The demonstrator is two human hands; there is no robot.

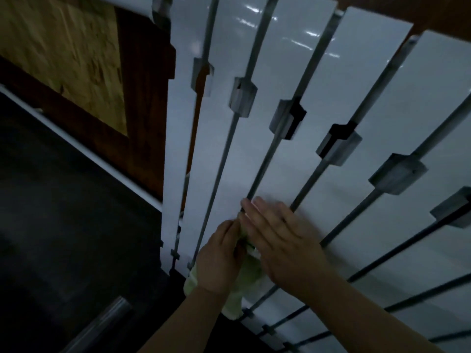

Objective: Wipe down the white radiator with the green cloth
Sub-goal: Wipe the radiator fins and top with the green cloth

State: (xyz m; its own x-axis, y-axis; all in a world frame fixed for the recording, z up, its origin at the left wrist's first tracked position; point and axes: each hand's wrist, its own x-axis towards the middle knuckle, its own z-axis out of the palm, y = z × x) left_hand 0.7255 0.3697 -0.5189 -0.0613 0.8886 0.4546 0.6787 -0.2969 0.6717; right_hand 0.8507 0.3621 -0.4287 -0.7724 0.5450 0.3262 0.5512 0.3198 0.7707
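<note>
radiator: the white radiator [318, 98] has slats fanning from about 6 o'clock up toward 12 and 3, with dark gaps [265, 161] between them.
cloth: the green cloth [235, 299] is bunched low on the radiator at about 6 o'clock in view, between both hands, with its tail hanging past the bottom edge.
left hand: the left hand [219, 258] has its fingers curled round the cloth, gripping it against a slat right by a gap.
right hand: the right hand [283, 248] holds nothing. It's flat with straight fingers, pressed on the slat at the cloth's 3 o'clock, tips pointing to 11.
step (my guess): working the bottom of a slat and its gap. It's too smeary to tell if the cloth is actually in the gap.
how I'd do it: brace with the flat hand, run long strokes toward 12, fold a thin edge for the gaps, and go easy round the grey clips [242, 96].
</note>
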